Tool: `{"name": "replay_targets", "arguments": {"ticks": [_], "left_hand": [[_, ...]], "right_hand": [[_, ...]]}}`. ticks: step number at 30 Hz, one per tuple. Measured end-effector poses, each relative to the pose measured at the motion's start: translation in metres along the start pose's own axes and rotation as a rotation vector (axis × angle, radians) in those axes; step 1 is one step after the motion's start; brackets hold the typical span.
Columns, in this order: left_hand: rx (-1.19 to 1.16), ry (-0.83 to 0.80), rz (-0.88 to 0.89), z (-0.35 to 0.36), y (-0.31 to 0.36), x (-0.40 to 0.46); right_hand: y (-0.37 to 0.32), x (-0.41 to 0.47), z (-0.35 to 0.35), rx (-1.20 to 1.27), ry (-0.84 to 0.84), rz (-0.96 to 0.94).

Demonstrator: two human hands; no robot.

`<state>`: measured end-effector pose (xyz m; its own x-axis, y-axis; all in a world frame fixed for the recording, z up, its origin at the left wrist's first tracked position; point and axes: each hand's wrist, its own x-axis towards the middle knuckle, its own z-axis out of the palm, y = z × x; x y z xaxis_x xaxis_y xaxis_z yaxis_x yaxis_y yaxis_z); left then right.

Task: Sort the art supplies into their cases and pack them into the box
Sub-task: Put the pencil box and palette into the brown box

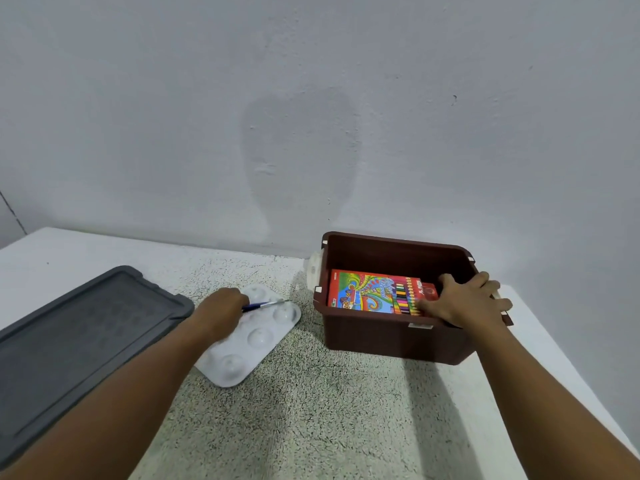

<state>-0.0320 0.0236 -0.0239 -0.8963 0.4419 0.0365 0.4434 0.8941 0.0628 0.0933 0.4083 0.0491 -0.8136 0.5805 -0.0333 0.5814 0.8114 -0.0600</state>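
A brown plastic box (pixel 381 337) stands open at the right of the table. Inside lies a bright red case of coloured pencils (pixel 374 291). My right hand (pixel 465 301) reaches over the box's near rim, its fingers spread on the right end of that case. Left of the box lies a white paint palette (pixel 256 336) with round wells. My left hand (pixel 223 311) is over the palette's far end and grips a thin blue-handled paintbrush (pixel 265 305), which points right across the palette.
A dark grey lid (pixel 79 336) lies flat at the left of the table. The table has a speckled surface (pixel 311 410) and a white edge at the right. A white latch (pixel 315 271) sticks out from the box's left side. A plain wall stands close behind.
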Motion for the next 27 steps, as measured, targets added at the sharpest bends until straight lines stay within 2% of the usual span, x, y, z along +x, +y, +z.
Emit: {"name": "replay_targets", "arguments": {"ticks": [5,10,15,17,21,27], "left_hand": [[-0.141,0.260,-0.040,-0.051,0.016,0.037],[-0.259,0.411,0.160,-0.103,0.080,0.078],[-0.264,0.324,0.435,-0.105,0.171,0.105],[-0.220,0.250,0.475,-0.096,0.199,0.111],[-0.180,0.123,0.467,-0.073,0.237,0.120],[-0.123,0.048,0.391,-0.050,0.237,0.128]], "right_hand": [[0.002,-0.001,-0.002,0.001,0.000,-0.003],[0.007,-0.002,-0.004,0.005,-0.054,0.014],[0.007,-0.007,-0.004,0.053,-0.073,0.049],[0.004,-0.009,-0.003,0.076,-0.067,0.043],[0.003,-0.013,-0.005,0.110,-0.057,0.026],[0.000,-0.011,0.001,0.144,-0.067,0.025]]}}
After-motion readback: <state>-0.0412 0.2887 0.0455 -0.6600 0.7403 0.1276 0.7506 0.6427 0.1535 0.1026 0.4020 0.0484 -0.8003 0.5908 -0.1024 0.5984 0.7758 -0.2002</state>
